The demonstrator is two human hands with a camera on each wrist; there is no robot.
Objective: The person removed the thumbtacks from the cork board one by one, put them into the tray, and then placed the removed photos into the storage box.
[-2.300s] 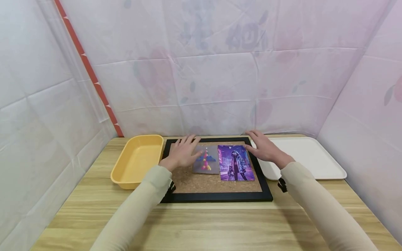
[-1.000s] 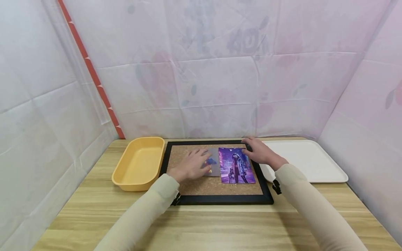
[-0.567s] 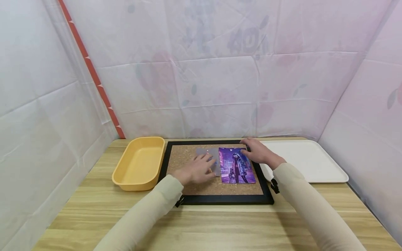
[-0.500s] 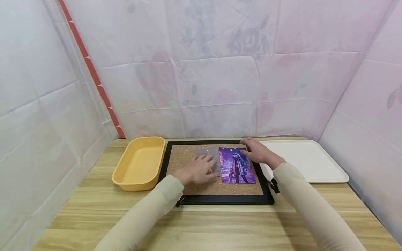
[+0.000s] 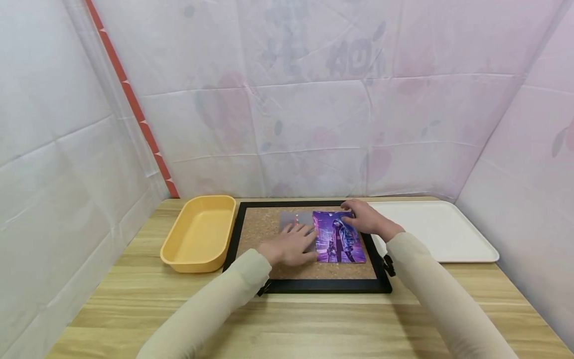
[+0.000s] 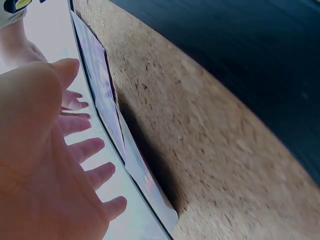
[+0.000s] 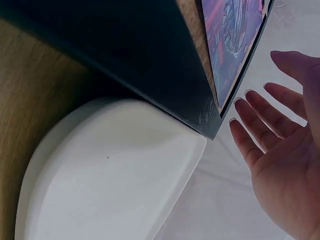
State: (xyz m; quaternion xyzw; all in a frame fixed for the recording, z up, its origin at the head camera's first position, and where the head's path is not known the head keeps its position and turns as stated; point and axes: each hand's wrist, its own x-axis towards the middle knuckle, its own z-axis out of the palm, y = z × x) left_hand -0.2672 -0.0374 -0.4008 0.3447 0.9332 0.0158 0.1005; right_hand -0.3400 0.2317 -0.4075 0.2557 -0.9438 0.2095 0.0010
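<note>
A cork board in a black frame lies on the table, with two pictures side by side on it. On the right is a purple picture of a hooded figure. The greyish picture with small coloured shapes is mostly covered by my left hand, whose fingers spread over it toward the purple one. In the left wrist view those fingers are apart and grip nothing. My right hand hovers at the purple picture's upper right corner, over the frame, fingers loosely bent and holding nothing in the right wrist view.
A yellow tub stands left of the board. On the right a white tray lies close against the frame, partly behind the right forearm. White sheeting hangs behind the table and along both sides.
My left hand has moved right across the board, from the greyish picture's left side to over it. The right hand has shifted slightly left and down. Both pictures keep their places.
</note>
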